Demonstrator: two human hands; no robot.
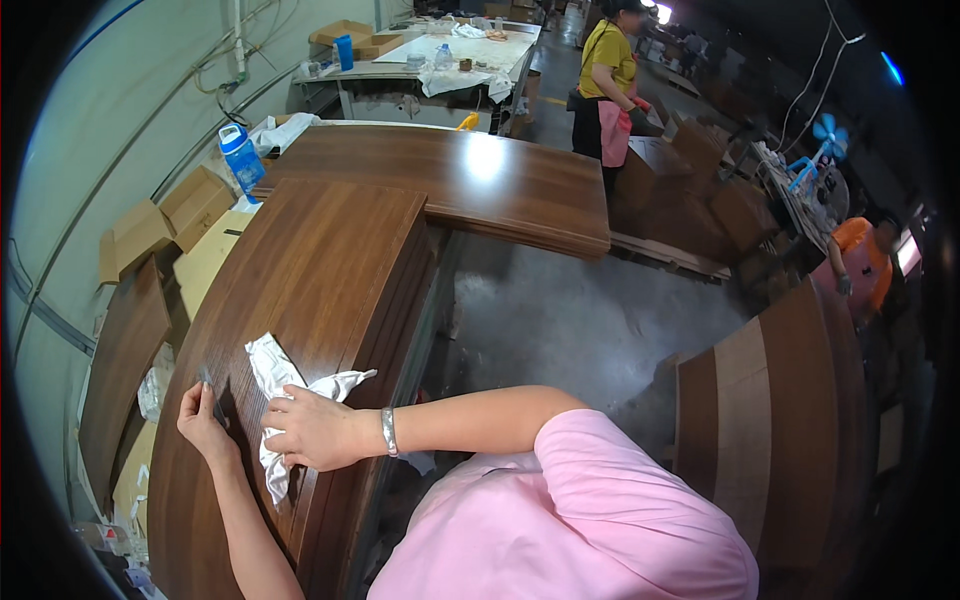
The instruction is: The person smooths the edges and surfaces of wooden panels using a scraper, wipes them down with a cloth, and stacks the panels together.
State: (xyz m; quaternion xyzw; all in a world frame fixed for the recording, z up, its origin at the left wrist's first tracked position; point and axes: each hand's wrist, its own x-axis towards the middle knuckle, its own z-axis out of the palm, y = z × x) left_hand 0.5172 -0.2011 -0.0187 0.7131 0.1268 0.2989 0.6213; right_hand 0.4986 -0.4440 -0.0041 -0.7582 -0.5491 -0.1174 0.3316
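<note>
A crumpled white cloth [268,362] lies on a dark brown wooden panel [310,260], the top of a stack. My right hand [318,428] grips the cloth and presses it onto the panel; its ends stick out around the fingers. To the left, my left hand [204,422] is closed in a pinch near the panel's left side. A thin greyish sliver shows at its fingertips, too small to name.
Another stacked brown panel [450,170] lies crosswise beyond. A blue bottle [240,160] and an open cardboard box [195,205] stand along the left. Curved panels [775,400] stand at right. Two co-workers are about: a yellow shirt [607,65] and an orange one [870,255].
</note>
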